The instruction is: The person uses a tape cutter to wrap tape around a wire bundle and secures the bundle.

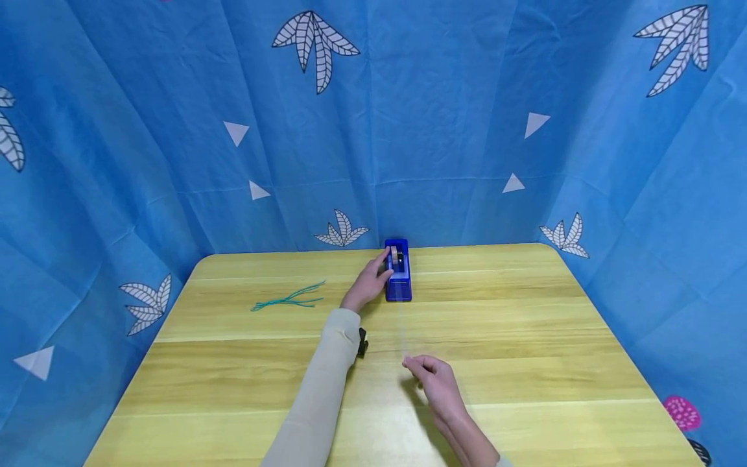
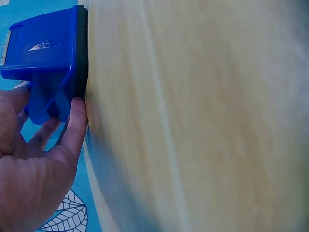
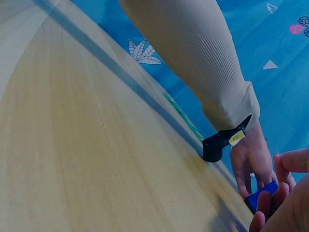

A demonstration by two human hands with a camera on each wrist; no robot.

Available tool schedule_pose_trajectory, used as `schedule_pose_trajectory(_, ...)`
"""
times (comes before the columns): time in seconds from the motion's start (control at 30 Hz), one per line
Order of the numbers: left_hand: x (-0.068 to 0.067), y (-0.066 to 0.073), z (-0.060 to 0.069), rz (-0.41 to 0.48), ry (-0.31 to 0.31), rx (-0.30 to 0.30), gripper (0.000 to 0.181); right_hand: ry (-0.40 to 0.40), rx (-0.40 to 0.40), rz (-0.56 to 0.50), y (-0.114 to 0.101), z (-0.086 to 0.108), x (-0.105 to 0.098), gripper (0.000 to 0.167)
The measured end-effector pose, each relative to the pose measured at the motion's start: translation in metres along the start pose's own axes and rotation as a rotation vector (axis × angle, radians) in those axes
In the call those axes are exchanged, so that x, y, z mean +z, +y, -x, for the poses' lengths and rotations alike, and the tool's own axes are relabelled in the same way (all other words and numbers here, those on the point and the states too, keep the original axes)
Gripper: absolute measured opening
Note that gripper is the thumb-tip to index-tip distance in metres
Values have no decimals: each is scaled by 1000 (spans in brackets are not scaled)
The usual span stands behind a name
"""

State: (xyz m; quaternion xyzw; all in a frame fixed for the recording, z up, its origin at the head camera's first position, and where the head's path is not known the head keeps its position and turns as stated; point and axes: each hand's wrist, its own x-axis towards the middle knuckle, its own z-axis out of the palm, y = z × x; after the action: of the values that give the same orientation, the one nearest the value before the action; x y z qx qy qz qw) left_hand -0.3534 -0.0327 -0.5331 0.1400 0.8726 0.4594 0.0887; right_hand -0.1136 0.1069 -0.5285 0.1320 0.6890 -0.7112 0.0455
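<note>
A blue tape dispenser (image 1: 399, 290) stands at the far edge of the table with a tape roll (image 1: 394, 255) in it. My left hand (image 1: 369, 283) holds it from the left side; in the left wrist view, thumb and fingers lie around the dispenser's (image 2: 48, 55) back part. From its front a faint strip of clear tape (image 1: 402, 327) stretches toward me. Its near end is pinched between thumb and forefinger of my right hand (image 1: 439, 384), raised above the table. In the right wrist view, the right hand (image 3: 292, 205) partly covers the dispenser.
Several thin green cords (image 1: 286, 301) lie in a loose bundle on the wooden table (image 1: 233, 376), left of the dispenser. A black wrist device (image 1: 362, 342) sits at the left sleeve. Blue patterned curtain (image 1: 443, 130) surrounds the table's back and sides.
</note>
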Motion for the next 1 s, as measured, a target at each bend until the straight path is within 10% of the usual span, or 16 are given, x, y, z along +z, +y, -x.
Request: schedule_pose_trajectory(1.0, 0, -2, -2, 5, 0, -16, 61, -14, -2, 11, 3, -4, -1, 28)
